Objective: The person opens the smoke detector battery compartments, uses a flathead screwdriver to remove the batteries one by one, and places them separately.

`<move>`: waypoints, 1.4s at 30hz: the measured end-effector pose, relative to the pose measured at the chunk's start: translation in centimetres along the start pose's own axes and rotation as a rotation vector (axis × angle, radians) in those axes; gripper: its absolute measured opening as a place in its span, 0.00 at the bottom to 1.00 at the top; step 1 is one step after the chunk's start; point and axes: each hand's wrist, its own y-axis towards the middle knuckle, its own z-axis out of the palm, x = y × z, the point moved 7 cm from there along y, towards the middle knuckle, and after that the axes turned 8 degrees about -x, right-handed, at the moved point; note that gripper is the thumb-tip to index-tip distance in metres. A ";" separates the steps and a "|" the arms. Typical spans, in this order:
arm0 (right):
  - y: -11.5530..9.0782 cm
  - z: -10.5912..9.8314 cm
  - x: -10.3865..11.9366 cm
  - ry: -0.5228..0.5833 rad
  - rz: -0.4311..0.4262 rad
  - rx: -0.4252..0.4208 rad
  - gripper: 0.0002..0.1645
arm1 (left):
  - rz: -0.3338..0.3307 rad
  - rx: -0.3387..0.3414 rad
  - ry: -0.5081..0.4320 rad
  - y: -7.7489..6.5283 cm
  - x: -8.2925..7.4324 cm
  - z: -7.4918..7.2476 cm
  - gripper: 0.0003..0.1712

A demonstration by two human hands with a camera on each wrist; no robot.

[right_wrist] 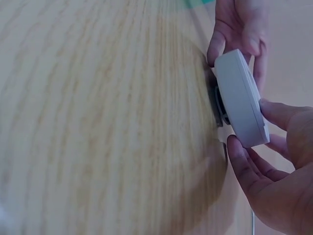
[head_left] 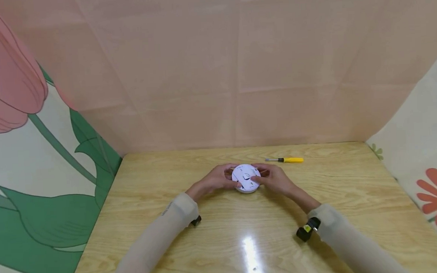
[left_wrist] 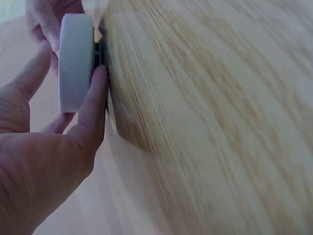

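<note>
A round white smoke detector (head_left: 246,178) is between both hands above the wooden table, its slotted back plate facing up. My left hand (head_left: 217,179) grips its left edge, thumb on the upper face. On the opposite edge my right hand (head_left: 277,180) holds it, with the thumb pressing the plate near the middle. In the left wrist view the smooth white side of the smoke detector (left_wrist: 77,63) shows, with a dark part below it near the tabletop. The right wrist view shows the smoke detector (right_wrist: 239,98) slightly tilted, fingers underneath it; whether the dark part touches the table I cannot tell.
Behind the right hand a yellow-handled screwdriver (head_left: 292,160) lies on the wooden table (head_left: 165,254), its shaft pointing left. A pink cloth backdrop (head_left: 215,70) rises at the table's far edge. Flower-printed sheets hang on both sides.
</note>
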 end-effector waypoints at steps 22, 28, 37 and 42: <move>0.5 -0.7 2.7 -0.182 -0.244 -0.099 0.34 | 0.173 0.011 0.189 0.2 -0.6 0.3 0.53; -0.2 -0.2 4.1 -0.315 -0.346 -0.183 0.37 | 0.169 0.010 0.195 0.0 -0.5 0.2 0.52; -0.5 0.7 4.8 -0.404 -0.376 -0.210 0.42 | 0.175 0.016 0.166 -0.2 -0.7 0.3 0.52; -0.6 1.2 4.8 -0.433 -0.360 -0.207 0.45 | 0.161 0.016 0.151 -0.2 -0.5 0.4 0.52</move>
